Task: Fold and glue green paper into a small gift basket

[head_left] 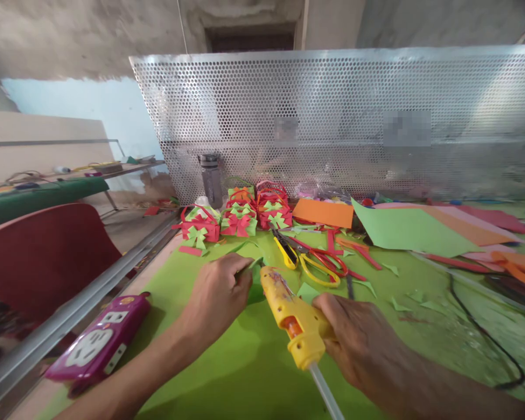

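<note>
My right hand (363,338) is wrapped round the handle of a yellow hot glue gun (291,315), with a clear glue stick (326,391) jutting from its back end. The gun's front end points away from me, close to my left hand (221,286). That hand is closed, its thumb and fingers pinching a piece of green paper (256,286), mostly hidden by the hand and the gun. Just beyond lie a yellow utility knife (285,251) and scissors (321,265) with red and yellow handles. Small red and green paper baskets (238,224) with bows stand in a group behind them.
A purple power strip (100,344) lies at the left table edge. A dark water bottle (210,181) stands before the perforated metal screen (332,99). Coloured sheets (415,227) and paper scraps spread to the right, near a black cord (481,332). A red chair (48,256) is at left.
</note>
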{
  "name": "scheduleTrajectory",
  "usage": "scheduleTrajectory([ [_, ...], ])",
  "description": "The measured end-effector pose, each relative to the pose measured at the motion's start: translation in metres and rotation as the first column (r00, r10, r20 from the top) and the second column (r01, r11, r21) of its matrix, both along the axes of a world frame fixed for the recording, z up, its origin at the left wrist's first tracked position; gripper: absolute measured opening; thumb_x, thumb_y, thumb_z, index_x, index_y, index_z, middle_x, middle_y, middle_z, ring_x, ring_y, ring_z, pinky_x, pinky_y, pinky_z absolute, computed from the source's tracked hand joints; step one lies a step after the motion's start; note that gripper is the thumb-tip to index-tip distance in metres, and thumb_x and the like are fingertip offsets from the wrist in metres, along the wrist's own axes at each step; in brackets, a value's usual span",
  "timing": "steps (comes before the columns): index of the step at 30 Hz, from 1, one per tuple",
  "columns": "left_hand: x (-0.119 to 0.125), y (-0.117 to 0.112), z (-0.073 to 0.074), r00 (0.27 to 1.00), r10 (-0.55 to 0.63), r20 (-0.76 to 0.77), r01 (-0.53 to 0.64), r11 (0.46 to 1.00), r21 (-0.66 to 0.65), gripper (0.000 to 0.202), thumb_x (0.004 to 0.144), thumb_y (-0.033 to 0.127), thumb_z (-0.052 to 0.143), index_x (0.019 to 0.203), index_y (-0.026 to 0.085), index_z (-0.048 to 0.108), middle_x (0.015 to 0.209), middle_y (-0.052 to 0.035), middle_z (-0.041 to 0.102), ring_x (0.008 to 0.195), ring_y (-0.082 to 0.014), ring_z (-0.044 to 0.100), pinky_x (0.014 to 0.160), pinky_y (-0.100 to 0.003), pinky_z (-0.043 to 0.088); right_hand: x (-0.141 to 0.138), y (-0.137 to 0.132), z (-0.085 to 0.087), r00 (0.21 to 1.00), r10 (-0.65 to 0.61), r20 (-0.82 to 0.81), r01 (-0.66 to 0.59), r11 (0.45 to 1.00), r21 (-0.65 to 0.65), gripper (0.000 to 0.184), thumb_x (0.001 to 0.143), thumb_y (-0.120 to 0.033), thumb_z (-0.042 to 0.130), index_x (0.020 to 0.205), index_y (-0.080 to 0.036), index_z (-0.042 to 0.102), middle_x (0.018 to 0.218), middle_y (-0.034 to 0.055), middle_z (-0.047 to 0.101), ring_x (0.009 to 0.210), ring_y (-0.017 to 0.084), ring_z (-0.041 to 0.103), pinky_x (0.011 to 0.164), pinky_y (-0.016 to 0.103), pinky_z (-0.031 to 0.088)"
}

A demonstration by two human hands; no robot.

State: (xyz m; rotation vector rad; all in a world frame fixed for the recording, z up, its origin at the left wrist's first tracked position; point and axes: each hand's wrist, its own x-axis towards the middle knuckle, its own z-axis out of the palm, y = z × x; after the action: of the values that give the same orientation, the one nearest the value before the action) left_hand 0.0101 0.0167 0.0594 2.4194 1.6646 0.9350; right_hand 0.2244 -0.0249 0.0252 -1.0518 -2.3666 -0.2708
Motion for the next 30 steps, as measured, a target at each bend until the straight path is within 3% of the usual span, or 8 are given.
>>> scheduleTrajectory([
  [14, -0.0006, 0.0000, -0.0021, 1.000, -0.007, -0.014, 0.007, 1.000, -0.003, 0.023, 0.080, 0.015, 0.042, 0.068, 0.016, 0.061, 0.059, 0.0000, 0.055, 0.052, -0.0105, 0.046, 0.050, -0.022, 0.032, -0.0008, 0.0011, -0.0040, 0.999, -0.004, -0.037, 0.003, 0.999, -0.032, 0.024, 0.068, -0.005, 0.037, 0.081, -0.025, 0.030, 0.057, -0.0046, 0.054, 0.045, 0.015, 0.053, 0.042, 0.023, 0.033],
  [25, 0.0001, -0.0003, -0.0012, 1.000, -0.001, -0.002, 0.001, 1.000, 0.003, 0.023, 0.080, 0.016, 0.043, 0.063, 0.016, 0.059, 0.057, 0.0000, 0.054, 0.051, -0.0102, 0.045, 0.050, -0.021, 0.032, -0.0024, 0.0008, -0.0030, 0.999, -0.023, -0.028, 0.023, 0.999, 0.024, 0.025, 0.067, -0.003, 0.034, 0.078, -0.025, 0.028, 0.053, -0.0050, 0.051, 0.038, 0.015, 0.046, 0.039, 0.024, 0.028],
  [30, 0.0007, -0.0009, -0.0007, 1.000, 0.000, -0.007, 0.000, 1.000, -0.014, 0.024, 0.080, 0.016, 0.042, 0.061, 0.016, 0.057, 0.057, 0.0004, 0.054, 0.051, -0.0100, 0.045, 0.049, -0.021, 0.032, -0.0021, 0.0000, -0.0076, 0.999, -0.011, -0.034, 0.011, 1.000, 0.005, 0.025, 0.069, -0.003, 0.033, 0.079, -0.025, 0.030, 0.059, -0.0030, 0.054, 0.045, 0.016, 0.051, 0.041, 0.025, 0.031],
])
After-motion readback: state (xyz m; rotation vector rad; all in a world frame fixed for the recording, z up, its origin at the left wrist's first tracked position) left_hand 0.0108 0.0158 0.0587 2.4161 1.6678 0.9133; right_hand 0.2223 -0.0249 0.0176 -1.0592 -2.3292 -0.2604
